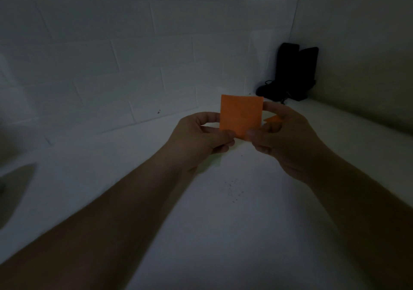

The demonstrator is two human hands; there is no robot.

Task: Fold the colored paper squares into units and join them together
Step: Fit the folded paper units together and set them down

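Note:
An orange paper square (241,115) is held upright above the white surface, near the middle of the view. My left hand (201,137) pinches its lower left corner between thumb and fingers. My right hand (281,137) pinches its lower right edge, with a fingertip resting on the upper right corner. A second small orange piece (273,118) shows just behind my right hand; its full shape is hidden by the fingers.
The white surface (223,222) runs back to a white brick-pattern wall (111,55). A black object (290,73) with a cord stands in the far right corner. Small dark specks (232,191) lie on the surface below my hands. The scene is dim.

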